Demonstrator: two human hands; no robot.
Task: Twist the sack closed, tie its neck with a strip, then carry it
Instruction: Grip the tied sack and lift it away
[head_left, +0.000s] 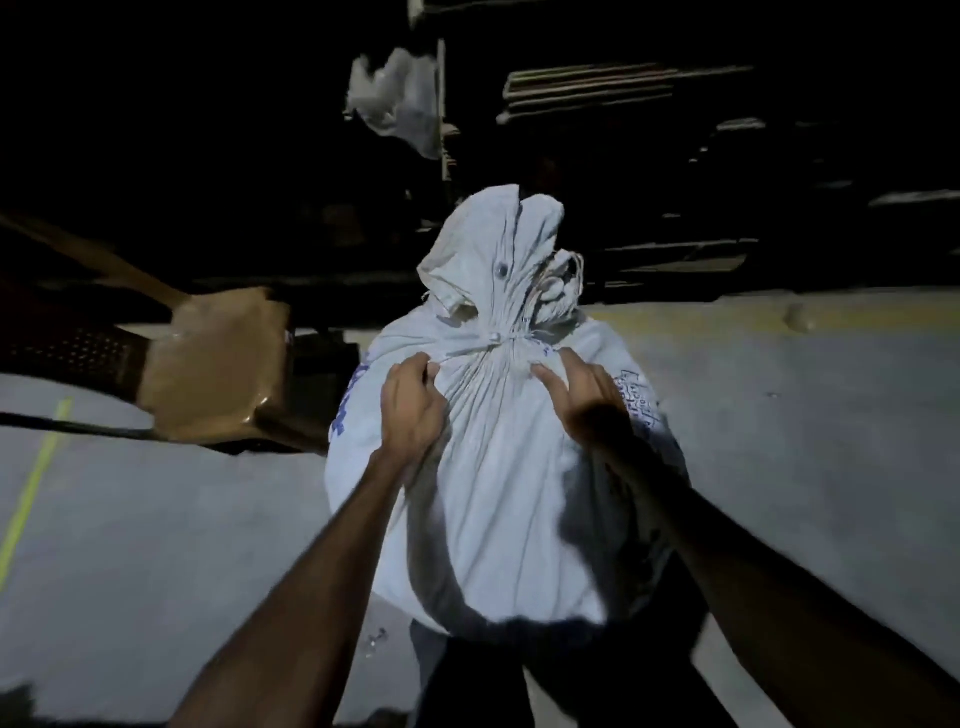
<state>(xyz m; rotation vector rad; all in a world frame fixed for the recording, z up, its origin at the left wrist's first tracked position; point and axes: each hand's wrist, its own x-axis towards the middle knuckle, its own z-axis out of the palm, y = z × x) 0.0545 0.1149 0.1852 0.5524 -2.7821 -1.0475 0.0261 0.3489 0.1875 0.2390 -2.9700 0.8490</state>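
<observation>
A full white sack (498, 483) with blue print stands upright in front of me on the floor. Its neck is gathered and bound by a thin white strip (501, 339), with the loose top of the cloth flopping above the knot. My left hand (413, 410) pinches an end of the strip just left of the neck and rests on the sack's shoulder. My right hand (582, 395) lies on the sack right of the neck, fingers spread, thumb touching the gathered cloth.
A brown plastic chair (208, 364) stands close on the left of the sack. Dark shelving with stacked boards (623, 88) and a hanging white bag (395, 98) fill the background. Grey concrete floor (805, 415) with yellow lines spreads on both sides.
</observation>
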